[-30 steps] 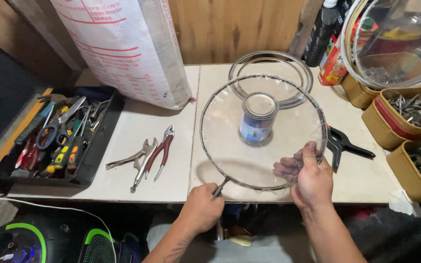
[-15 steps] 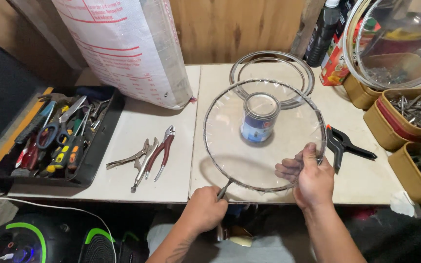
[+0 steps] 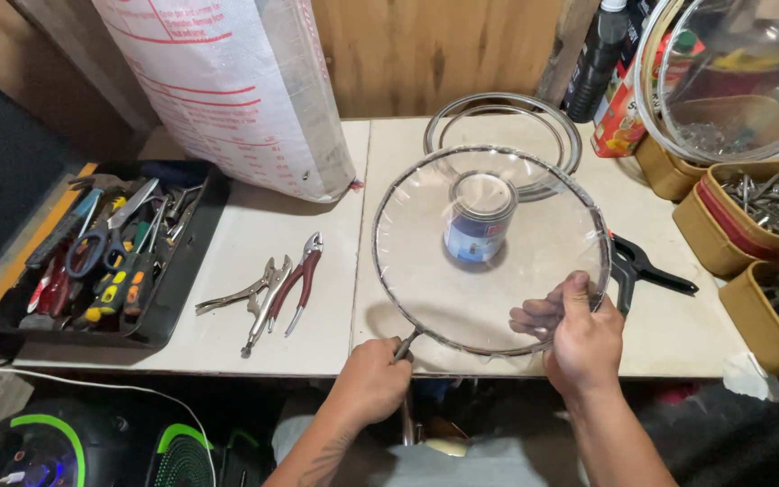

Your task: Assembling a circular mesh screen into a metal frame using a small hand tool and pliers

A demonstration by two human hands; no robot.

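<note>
your left hand (image 3: 370, 383) is closed tight on the short handle stub (image 3: 405, 343) of the round wire-rimmed frame with clear film (image 3: 489, 248); your right hand (image 3: 581, 338) pinches the frame's near-right rim, thumb on top, fingers showing through the film underneath; both grips narrow and holding the frame.

frame sits held above the tabletop (image 3: 317, 298), roughly level, tilted slightly toward you; it lies forward of both hands, away from your body; handle axis runs from the left hand diagonally up-right into the rim; the hands are about equally near, left on the handle, right on the rim.

seen through the film: a blue-and-white tin can (image 3: 480, 216) standing upright on the tabletop, under the frame's centre; can't tell if film touches it; a second ring (image 3: 504, 131) lies flat behind.

forearms come up from the lower edge, wrists near straight; pliers (image 3: 272, 293) left of the frame, black clamp (image 3: 646, 271) right, tool tray (image 3: 101, 257) far left.
</note>
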